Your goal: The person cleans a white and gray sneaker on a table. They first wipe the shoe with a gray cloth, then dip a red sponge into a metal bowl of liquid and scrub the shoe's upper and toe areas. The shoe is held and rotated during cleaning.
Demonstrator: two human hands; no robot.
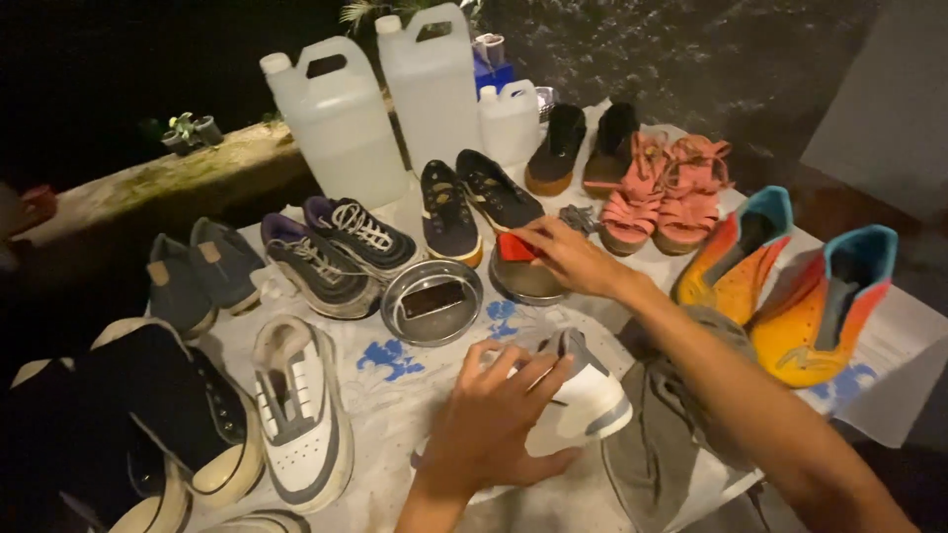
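Observation:
My left hand [499,419] grips a white and grey sneaker [592,395], holding it on its side over the patterned white cloth [395,395]. My right hand [568,255] reaches forward and pinches a red cloth or sponge [515,247] over a round metal bowl [525,279]. Left of that bowl stands a second metal bowl [432,301] with a dark block inside. The matching white and grey sneaker [299,410] lies at the near left.
Three translucent plastic jugs [341,118] stand at the back. Around them sit navy slip-ons [472,202], dark striped trainers [336,252], grey shoes [196,276], brown-soled black shoes [583,143], pink sandals [662,192], orange and teal high-tops [790,286], black and cream sneakers [168,424] and a grey cloth [662,434].

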